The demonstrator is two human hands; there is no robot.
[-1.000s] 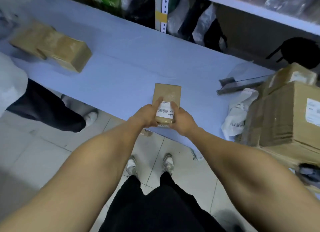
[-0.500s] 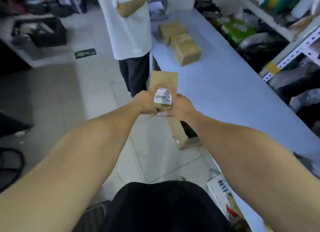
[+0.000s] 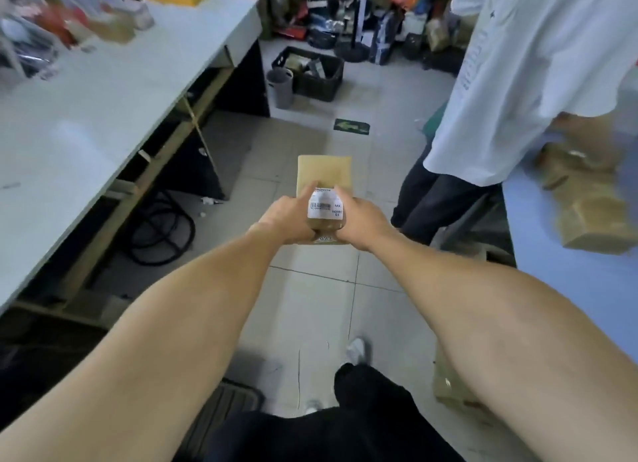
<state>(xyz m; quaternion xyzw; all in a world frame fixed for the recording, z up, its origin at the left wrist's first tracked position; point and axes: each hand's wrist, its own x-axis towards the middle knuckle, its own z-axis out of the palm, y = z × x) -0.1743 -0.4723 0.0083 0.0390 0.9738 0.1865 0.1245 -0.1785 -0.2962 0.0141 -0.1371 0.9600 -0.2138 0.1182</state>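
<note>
**A:** Where is the box [image 3: 324,171]?

**B:** In the air above the tiled floor [image 3: 310,306], in the aisle between a grey table [image 3: 86,116] and a blue table [image 3: 569,278].

**A:** And the grip?

**B:** The left hand [image 3: 286,220] and right hand [image 3: 362,221] both clasp its near end, fingers curled round the sides and thumbs flanking a white label [image 3: 324,204]. A person in a white shirt [image 3: 518,64] stands near, at the blue table.

held carton [image 3: 324,171] x1; tables x2: grey table [image 3: 86,116], blue table [image 3: 569,282]; crate [image 3: 310,89] x1; bin [image 3: 280,90] x1
</note>
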